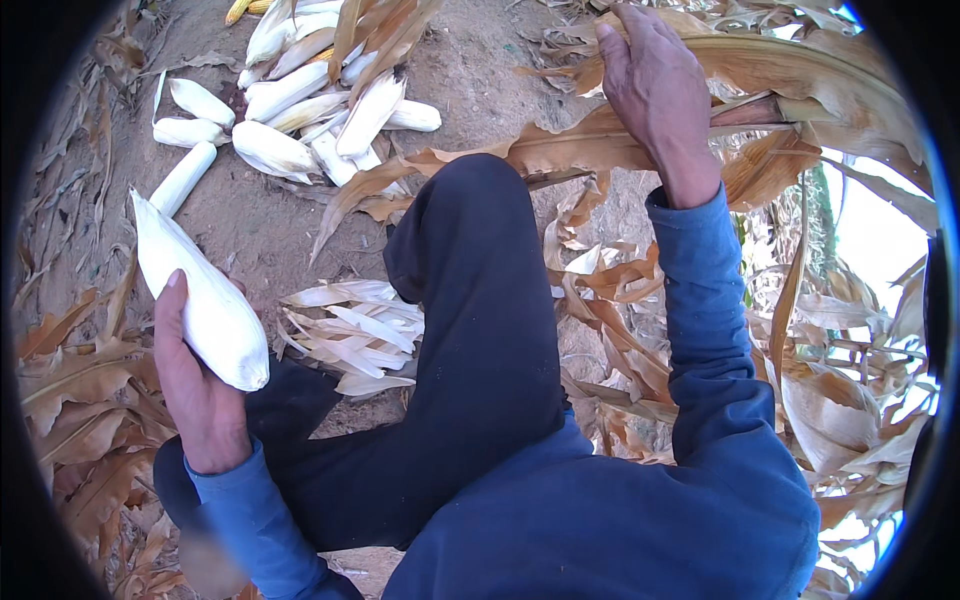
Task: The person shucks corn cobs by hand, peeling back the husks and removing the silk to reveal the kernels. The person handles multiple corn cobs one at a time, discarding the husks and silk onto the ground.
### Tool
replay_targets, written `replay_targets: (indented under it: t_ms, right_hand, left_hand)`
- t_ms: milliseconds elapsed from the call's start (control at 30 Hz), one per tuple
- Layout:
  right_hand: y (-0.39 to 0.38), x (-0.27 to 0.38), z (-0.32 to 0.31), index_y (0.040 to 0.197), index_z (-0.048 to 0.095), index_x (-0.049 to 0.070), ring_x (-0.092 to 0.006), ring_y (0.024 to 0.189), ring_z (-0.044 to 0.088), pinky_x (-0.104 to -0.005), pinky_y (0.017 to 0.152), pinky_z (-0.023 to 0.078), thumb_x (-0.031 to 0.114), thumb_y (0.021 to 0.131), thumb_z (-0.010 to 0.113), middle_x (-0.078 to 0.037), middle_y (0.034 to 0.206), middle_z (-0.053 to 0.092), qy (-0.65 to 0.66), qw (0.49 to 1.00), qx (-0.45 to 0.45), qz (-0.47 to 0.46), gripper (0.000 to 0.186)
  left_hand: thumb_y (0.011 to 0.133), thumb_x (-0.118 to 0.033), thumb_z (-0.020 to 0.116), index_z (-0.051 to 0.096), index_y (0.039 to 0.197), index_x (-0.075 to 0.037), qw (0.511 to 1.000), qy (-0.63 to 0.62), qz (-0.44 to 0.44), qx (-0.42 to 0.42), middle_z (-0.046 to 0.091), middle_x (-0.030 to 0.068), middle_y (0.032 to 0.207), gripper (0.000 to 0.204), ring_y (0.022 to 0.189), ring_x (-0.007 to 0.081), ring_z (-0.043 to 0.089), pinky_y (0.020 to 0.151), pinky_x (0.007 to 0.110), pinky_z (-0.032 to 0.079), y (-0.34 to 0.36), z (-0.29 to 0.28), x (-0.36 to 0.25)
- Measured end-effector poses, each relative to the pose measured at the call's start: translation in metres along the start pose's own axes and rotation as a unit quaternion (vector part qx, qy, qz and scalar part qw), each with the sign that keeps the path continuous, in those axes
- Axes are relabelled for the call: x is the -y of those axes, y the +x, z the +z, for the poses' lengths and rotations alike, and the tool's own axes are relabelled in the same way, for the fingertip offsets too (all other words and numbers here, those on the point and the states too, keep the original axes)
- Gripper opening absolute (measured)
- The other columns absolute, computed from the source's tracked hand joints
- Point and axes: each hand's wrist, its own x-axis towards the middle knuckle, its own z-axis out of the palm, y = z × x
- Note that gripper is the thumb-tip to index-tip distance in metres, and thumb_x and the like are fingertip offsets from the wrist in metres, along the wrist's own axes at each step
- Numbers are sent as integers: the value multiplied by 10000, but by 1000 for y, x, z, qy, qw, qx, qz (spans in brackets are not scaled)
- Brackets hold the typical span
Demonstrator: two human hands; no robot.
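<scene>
The left hand (205, 400) has its grip wrapped round a white-husked ear of corn (205, 300), pointed end away from the body. The right hand (660, 100) lies over a dry corn leaf (780, 65); I can't tell how tightly its grip closes. Out here on bare soil (475, 105), pale ears (288, 92) lie heaped ahead, loose husks (365, 335) nearer, withered leaves (100, 420) around.
</scene>
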Motion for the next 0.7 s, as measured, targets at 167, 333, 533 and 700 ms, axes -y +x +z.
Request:
replay_targets:
  t_ms: [167, 333, 533, 700]
  right_hand:
    - [-24, 16, -2, 1291, 555, 30, -298, 1061, 659, -385, 890, 526, 283, 971, 559, -184, 1176, 657, 169, 979, -72, 88, 407]
    - [-38, 53, -16, 1233, 536, -57, -215, 1070, 639, -293, 880, 512, 81, 957, 565, -153, 1146, 648, 456, 870, -155, 106, 310]
    - [-47, 139, -11, 1102, 587, -28, -133, 750, 679, -235, 653, 540, 53, 957, 563, -102, 891, 686, 623, 780, -49, 39, 168]
    - [-16, 210, 1, 993, 644, -61, -104, 671, 624, -244, 605, 510, 114, 930, 595, -85, 809, 671, 713, 679, 171, 24, 192]
  left_hand:
    - [942, -273, 586, 468, 1254, 16, 1000, 17, -15, 10, 625, 147, 975, 441, 826, 238, 644, 674, 359, 569, -5, -1, -4]
    - [941, -314, 588, 451, 1300, 20, 998, 39, -40, 15, 611, 138, 1006, 510, 848, 218, 634, 695, 347, 570, -10, 6, 2]
    - [957, -366, 547, 466, 1219, 87, 991, 129, 41, 16, 621, 177, 950, 530, 783, 220, 659, 664, 330, 573, -8, 15, 5]
    - [997, -398, 441, 509, 1129, 79, 984, 157, 63, 60, 634, 167, 867, 500, 741, 217, 664, 637, 321, 566, 3, 23, 4]
